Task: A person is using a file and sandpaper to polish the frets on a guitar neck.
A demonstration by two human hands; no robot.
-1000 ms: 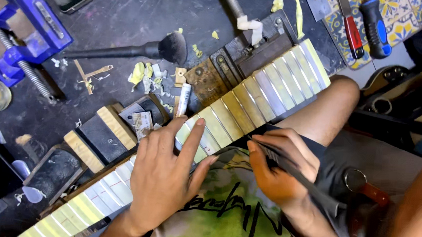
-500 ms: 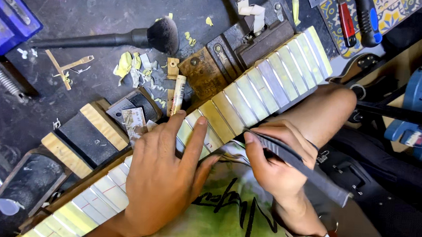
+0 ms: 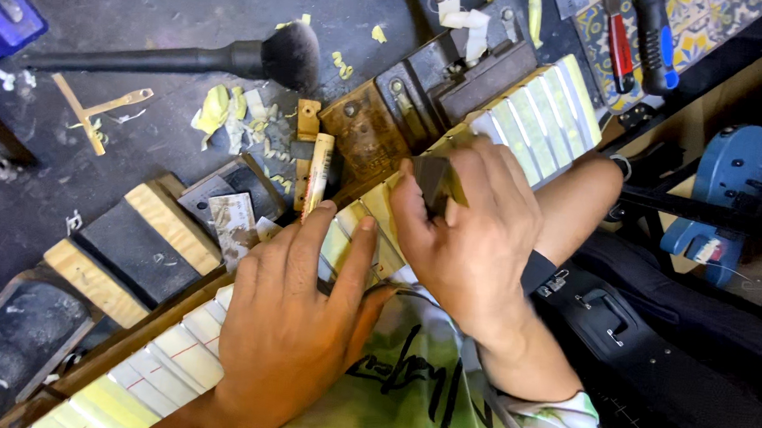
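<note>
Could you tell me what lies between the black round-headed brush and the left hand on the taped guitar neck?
Head view: yellow tape scraps and a cream marker pen.

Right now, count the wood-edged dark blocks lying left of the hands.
3. One block lies by the left hand, a larger block left of it, and another block near the lower left corner. More may be hidden under the hands.

A black brush lies across the dark counter, its bristles near yellow scraps. A small wooden cross-piece lies to the left. Two black blocks with wooden ends sit lower left. A red-handled tool and a blue-and-black handle rest on a patterned tile. A blue device sits at right.
</note>
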